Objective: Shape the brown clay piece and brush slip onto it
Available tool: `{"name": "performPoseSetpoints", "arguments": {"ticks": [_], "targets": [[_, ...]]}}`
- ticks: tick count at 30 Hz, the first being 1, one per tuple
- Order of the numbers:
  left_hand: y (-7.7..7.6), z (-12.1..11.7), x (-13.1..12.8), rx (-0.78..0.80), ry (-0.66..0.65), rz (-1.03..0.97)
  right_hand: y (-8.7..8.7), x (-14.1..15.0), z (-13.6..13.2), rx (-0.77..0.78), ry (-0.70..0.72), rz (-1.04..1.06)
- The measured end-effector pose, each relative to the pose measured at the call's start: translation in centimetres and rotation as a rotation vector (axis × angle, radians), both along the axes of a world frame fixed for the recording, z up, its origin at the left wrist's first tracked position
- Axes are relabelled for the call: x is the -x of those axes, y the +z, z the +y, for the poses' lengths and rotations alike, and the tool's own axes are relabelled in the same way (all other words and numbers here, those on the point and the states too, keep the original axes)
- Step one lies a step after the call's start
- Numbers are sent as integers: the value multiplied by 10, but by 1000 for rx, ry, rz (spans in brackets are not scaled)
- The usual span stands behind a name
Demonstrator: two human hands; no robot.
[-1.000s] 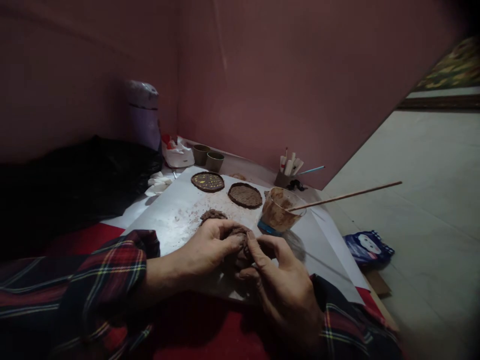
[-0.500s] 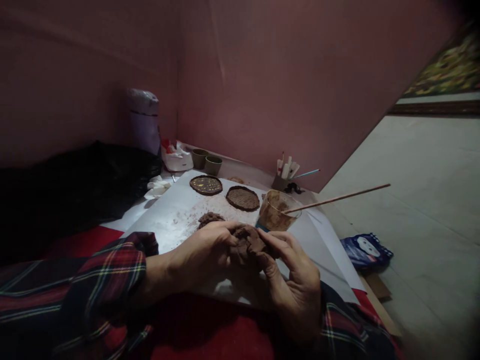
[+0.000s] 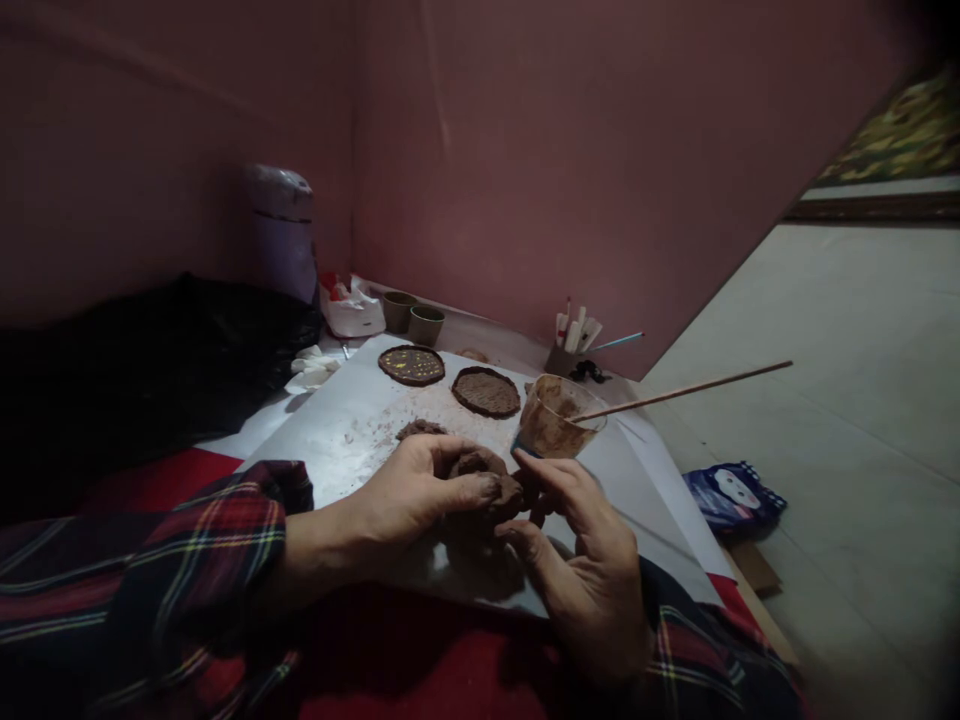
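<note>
My left hand is closed around a lump of brown clay, its thumb pressed across the front. At the lump's right side is my right hand, thumb and forefinger apart. Its thumb tip comes close to the clay; whether it touches, I cannot tell. Beyond my left hand a smaller heap of clay lies on the white sheet, partly hidden. Further back are two flat brown discs with raised rims, one plain and one dotted with yellow.
A clay-smeared cup stands behind my right hand, with a long thin stick jutting right. Two small pots, a holder with tools and a black bag stand further out. A blue packet lies at right.
My right fingers have come off the clay and spread apart. My left thumb has moved over the front of the lump, which has turned in the hand.
</note>
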State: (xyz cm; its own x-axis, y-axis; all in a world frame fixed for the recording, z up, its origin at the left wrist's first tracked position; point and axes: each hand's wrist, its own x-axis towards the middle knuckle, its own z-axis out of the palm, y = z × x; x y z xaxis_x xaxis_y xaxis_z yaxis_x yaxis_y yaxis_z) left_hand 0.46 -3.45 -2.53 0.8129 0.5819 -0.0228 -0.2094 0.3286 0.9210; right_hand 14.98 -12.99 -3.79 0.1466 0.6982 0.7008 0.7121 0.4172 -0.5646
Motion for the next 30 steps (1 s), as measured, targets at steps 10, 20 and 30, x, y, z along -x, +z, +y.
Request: {"name": "performPoseSetpoints", "arguments": {"ticks": [10, 20, 30], "targets": [[-6, -3, -1, 38, 4, -45, 2, -2, 0, 76, 73, -53], [-3, -1, -1, 163, -1, -59, 7, -1, 2, 73, 73, -9], [1, 0, 1, 178, -118, -67, 3, -5, -1, 77, 94, -31]]}}
